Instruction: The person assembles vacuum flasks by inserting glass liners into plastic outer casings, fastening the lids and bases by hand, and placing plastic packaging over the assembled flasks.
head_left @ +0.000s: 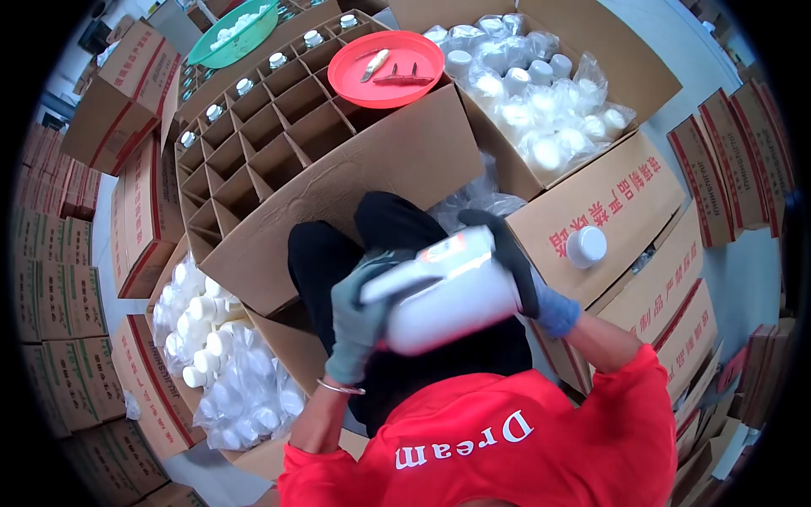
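Across my lap I hold a white container (pixel 456 304) with an orange patch near its upper edge; motion blur hides its exact kind. My left hand (pixel 361 308), in a grey-green glove, grips its left end. My right hand (pixel 509 262), in a dark glove, is wrapped round its right end. To the right, a round white cap-like piece (pixel 587 247) rests on a carton flap (pixel 621 198). Ahead of my knees stands a divided carton (pixel 363 177); bottles with white caps (pixel 245 87) fill its far row, and the nearer compartments hold nothing visible.
A red tray (pixel 351 72) with a small knife (pixel 376 64) sits on the dividers. Behind is a green basin (pixel 245 42) of white pieces. Bagged white bottles fill cartons at right (pixel 541 101) and left (pixel 211 329). Stacked cartons (pixel 68 296) line the left side.
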`<state>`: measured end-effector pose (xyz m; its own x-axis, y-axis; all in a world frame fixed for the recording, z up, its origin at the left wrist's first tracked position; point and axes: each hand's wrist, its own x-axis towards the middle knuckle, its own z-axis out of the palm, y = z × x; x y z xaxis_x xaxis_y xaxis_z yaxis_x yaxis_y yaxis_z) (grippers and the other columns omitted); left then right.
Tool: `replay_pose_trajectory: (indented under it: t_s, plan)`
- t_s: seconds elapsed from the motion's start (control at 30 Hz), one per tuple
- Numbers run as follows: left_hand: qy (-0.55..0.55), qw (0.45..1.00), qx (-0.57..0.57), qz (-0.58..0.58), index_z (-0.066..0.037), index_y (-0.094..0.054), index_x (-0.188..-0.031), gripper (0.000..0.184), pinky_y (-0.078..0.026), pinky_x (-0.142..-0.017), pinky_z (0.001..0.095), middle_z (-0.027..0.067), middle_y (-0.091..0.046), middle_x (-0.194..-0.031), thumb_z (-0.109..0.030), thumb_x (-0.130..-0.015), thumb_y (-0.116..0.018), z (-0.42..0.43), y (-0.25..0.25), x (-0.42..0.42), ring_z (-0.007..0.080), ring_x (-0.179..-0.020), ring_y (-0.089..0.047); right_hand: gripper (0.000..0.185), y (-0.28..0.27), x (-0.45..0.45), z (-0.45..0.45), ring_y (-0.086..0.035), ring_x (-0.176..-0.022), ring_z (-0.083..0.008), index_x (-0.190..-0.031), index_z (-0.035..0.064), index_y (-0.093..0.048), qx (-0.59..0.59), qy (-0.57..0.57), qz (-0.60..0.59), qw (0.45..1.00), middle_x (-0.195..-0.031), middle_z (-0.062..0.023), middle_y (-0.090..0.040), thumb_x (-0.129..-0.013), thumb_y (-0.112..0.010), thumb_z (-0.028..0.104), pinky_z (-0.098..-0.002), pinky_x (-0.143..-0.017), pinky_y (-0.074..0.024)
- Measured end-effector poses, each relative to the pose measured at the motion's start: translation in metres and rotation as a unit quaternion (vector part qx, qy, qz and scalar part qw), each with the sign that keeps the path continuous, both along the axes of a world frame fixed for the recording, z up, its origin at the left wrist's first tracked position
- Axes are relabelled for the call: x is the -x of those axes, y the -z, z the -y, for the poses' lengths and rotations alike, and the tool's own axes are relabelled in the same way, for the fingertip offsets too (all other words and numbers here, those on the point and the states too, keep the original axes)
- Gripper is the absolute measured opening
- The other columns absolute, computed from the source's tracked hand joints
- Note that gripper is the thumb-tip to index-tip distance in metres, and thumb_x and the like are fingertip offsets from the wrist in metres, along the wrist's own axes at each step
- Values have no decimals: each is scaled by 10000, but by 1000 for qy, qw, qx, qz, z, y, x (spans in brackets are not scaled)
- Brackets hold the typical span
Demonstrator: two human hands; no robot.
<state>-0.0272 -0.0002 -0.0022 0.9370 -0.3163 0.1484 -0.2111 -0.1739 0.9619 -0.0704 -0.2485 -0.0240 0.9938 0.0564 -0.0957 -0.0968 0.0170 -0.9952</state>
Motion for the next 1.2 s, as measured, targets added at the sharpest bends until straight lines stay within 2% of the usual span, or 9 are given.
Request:
replay_pose_trajectory:
  t_s: [0.1, 0.2, 0.23, 0.3, 0.37, 0.83, 0.93, 1.07, 1.2]
  plan:
    - [182, 881, -276, 339, -65, -685, -958, 369, -402, -1082, 501, 105, -684, -1130, -58, -588, -689, 30, -46, -2, 277, -1147, -611, 708, 71, -9, 6, -490, -1291, -299, -1437, 30, -413, -694, -142, -169, 686, -1417, -180, -501, -961, -488, 549, -407, -1093, -390]
    - [149, 935, -146, 286, -66, -692, -994, 346, -440, -1033, 460, 118, -684, -1085, -64, -648, -699, 21, -10, -18, 308, -1093, -630, 701, 59, -9, 34, -481, -1303, -275, -1446, 34, -400, -581, -108, -263, 763, -1422, -162, -495, -972, -469, 547, -362, -1105, -371]
    - [92, 983, -118, 103, -44, -690, -1021, 314, -482, -960, 415, 136, -693, -1045, -63, -708, -678, 13, 0, -21, 299, -1023, -658, 707, 68, -5, 28, -459, -1318, -249, -1453, 26, -384, -280, 64, -152, 946, -1436, -155, -466, -979, -458, 546, -318, -1109, -348]
    - [83, 991, -73, -77, -3, -688, -1056, 268, -532, -821, 340, 166, -708, -983, -71, -799, -651, -6, 16, -19, 266, -907, -695, 823, 11, -10, 31, -335, -1390, -280, -1474, 44, -358, 19, -6, 112, 994, -1491, -172, -349, -895, -556, 593, -376, -1146, -266]
    - [140, 967, -161, 136, 26, -706, -1025, 229, -536, -765, 319, 163, -726, -932, -83, -833, -645, -10, 32, -19, 234, -832, -706, 903, -35, -9, 29, -260, -1425, -311, -1489, 58, -332, 113, -125, 246, 954, -1508, -187, -304, -834, -612, 614, -430, -1162, -215]
    - [-100, 985, -66, 124, 46, -707, -1009, 262, -488, -946, 374, 143, -721, -1043, -122, -883, -549, -60, -52, -49, 237, -996, -676, 491, -55, -128, -14, -512, -1251, -248, -1314, 40, -551, 40, -84, 182, 979, -1307, -140, -559, -901, -640, 290, -358, -1056, -390]
    - [-217, 972, -85, 16, 52, -684, -1077, 262, -519, -844, 344, 116, -710, -1022, -106, -926, -540, -124, -22, -51, 189, -924, -660, 355, -11, -256, 8, -633, -961, -350, -1086, 41, -649, 300, 63, 369, 877, -1059, -158, -649, -861, -702, 310, -425, -861, -500]
    - [-269, 958, -100, 2, 22, -681, -1078, 243, -507, -836, 368, 111, -684, -1019, -105, -940, -526, -192, 96, -32, 201, -938, -635, 515, 4, -371, 15, -609, -1105, -326, -1224, 78, -588, 728, -22, 156, 667, -1210, -162, -618, -873, -600, 454, -465, -922, -478]
    - [-183, 951, -231, 93, 16, -651, -1106, 273, -512, -815, 412, 179, -685, -1024, -155, -1003, -465, -163, 63, -33, 333, -934, -660, 405, 29, -411, 6, -638, -1038, -351, -1104, 38, -641, 720, -75, 67, 686, -1082, -210, -659, -789, -686, 289, -457, -925, -484]
